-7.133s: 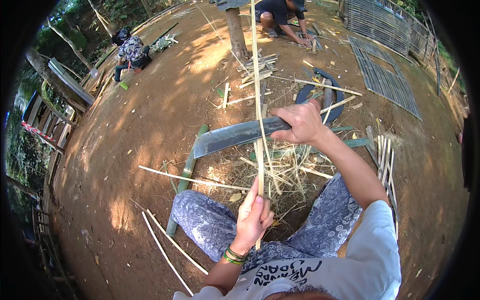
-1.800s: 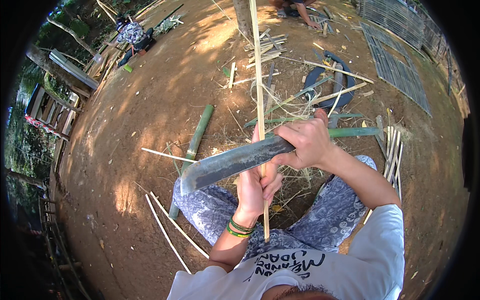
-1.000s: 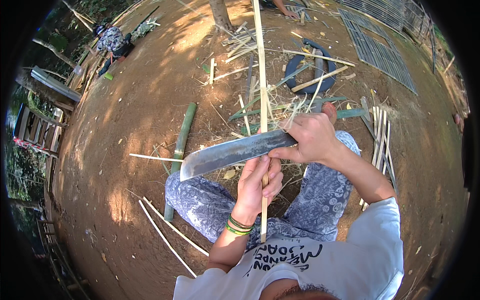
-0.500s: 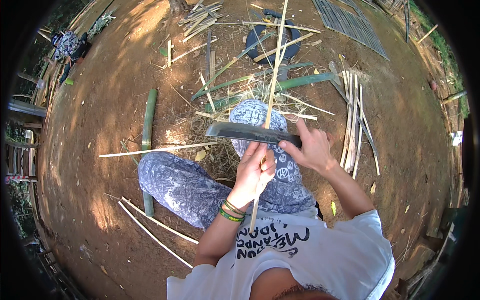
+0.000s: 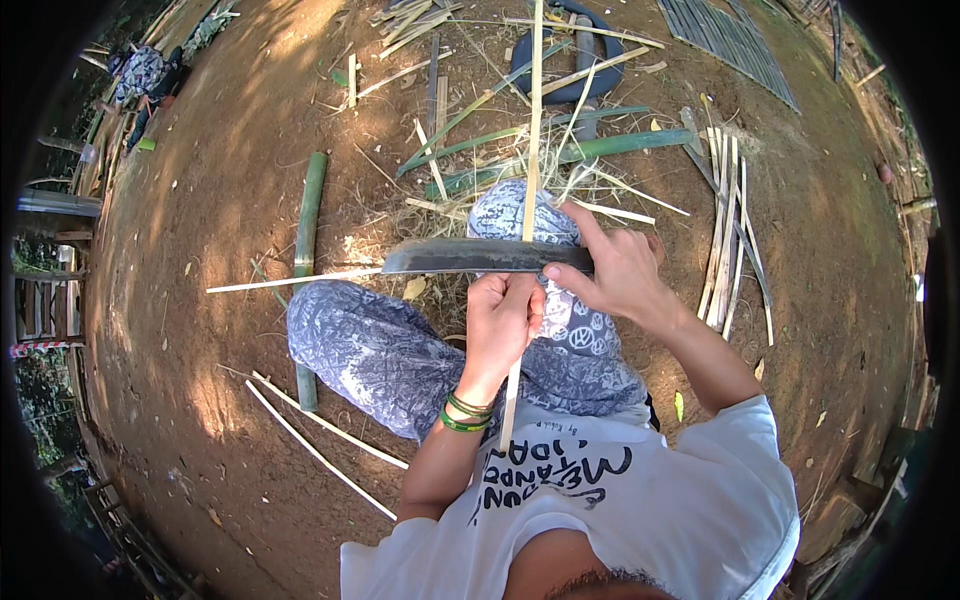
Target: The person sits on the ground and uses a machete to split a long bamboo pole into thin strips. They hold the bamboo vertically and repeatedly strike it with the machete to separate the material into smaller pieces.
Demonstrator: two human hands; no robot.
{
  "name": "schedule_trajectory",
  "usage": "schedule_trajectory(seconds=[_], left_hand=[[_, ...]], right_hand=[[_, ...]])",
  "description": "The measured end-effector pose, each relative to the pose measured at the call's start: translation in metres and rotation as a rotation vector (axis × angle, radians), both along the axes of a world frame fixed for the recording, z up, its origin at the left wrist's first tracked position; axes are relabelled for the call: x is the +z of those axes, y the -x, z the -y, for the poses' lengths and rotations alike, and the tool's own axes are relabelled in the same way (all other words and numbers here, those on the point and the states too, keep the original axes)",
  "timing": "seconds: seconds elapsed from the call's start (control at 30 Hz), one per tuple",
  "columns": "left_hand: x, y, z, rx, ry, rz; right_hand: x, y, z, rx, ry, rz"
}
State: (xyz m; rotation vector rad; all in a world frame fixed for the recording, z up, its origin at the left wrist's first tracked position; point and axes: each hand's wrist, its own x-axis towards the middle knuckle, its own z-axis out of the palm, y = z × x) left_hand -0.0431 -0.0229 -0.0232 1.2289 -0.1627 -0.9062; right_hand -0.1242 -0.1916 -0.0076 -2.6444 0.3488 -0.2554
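A long pale bamboo strip [image 5: 533, 140] runs from beyond my knee back toward my shirt. My left hand [image 5: 503, 318] is closed around it, just on my side of the blade. My right hand [image 5: 620, 270] grips a machete [image 5: 470, 256] at its right end; the handle is mostly hidden by the fingers. The dark, broad blade lies crosswise over the strip and points left, close to my left knuckles. Below both hands are my legs in patterned trousers [image 5: 365, 355].
Green bamboo pieces [image 5: 640, 143] and shavings lie beyond my knee, near a dark tyre-like ring [image 5: 568, 52]. To the right is a bundle of split strips [image 5: 728, 230]. A green bamboo pole [image 5: 311, 215] lies left; another person [image 5: 143, 80] is far left.
The machete blade has turned a little and lies more level across the strip. The bamboo strip now points more straight ahead. The whole view has shifted slightly.
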Motion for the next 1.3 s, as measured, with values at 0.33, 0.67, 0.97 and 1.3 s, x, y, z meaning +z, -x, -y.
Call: schedule_trajectory(seconds=[0.33,0.67,0.97,1.3], left_hand=[[-0.005,0.010,0.012,0.052,0.006,0.134],[-0.020,0.009,0.010,-0.016,-0.031,0.246],[-0.013,0.010,0.002,-0.037,0.009,0.204],[-0.001,0.014,-0.028,-0.082,-0.025,0.429]], right_hand=[[-0.010,-0.010,0.008,0.006,0.078,0.015],[-0.007,-0.009,0.011,0.023,0.085,0.012],[-0.002,0.000,0.007,0.021,0.111,0.009],[0.002,-0.021,0.033,-0.027,0.189,0.169]])
